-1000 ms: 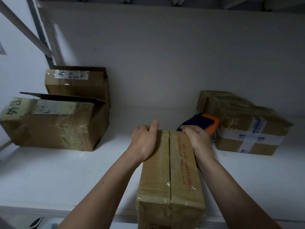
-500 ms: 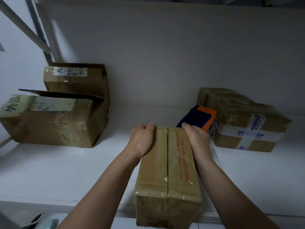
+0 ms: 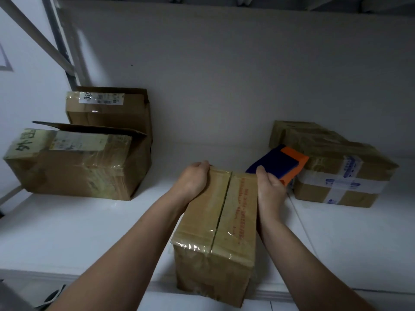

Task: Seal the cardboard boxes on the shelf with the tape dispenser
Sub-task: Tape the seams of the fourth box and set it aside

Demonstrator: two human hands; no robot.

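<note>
A long cardboard box point(image 3: 221, 223) lies lengthways on the white shelf point(image 3: 89, 225), its near end over the front edge, its top flaps meeting along a centre seam. My left hand point(image 3: 194, 179) grips the box's far left corner. My right hand point(image 3: 269, 187) holds its far right side. Just behind my right hand lies the blue and orange tape dispenser point(image 3: 280, 163), resting against a taped box.
Two brown boxes stand at the left, a front box point(image 3: 74, 167) with a raised flap and a taller box point(image 3: 112, 111) behind. Taped boxes point(image 3: 341, 173) sit at the right. The white back wall closes the shelf behind.
Both hands have slid slightly along the box's far end and the left thumb has curled in. The box has hardly moved.
</note>
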